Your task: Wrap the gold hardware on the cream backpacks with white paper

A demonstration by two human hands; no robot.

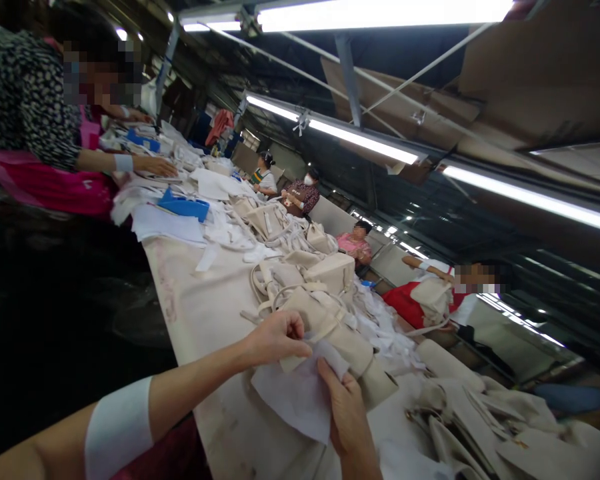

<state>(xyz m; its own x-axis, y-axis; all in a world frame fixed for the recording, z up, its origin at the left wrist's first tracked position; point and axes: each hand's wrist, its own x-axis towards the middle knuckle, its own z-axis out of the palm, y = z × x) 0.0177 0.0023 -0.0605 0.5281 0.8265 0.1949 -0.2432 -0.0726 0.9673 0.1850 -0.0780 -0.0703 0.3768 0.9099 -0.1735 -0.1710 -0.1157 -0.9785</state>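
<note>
My right hand (349, 408) grips a thin white sheet (295, 393), soft like tissue paper, with the thumb on top and the fingers behind. At the sheet's upper edge, my left hand (276, 339) is closed in a pinch, its thumb against the curled fingers. The sheet hangs loosely between both hands, above the table. Just beyond it lies a cream handbag (325, 317) with straps, partly covered by my hands and the sheet. A white band (120, 423) wraps my left forearm.
A long covered table (180, 293) runs away from me, piled with cream bags (267, 220) and white paper. More bags (480, 413) lie at the right. A blue object (185, 205) rests on papers. A person in a pink apron (50, 187) works at the left; several others sit opposite.
</note>
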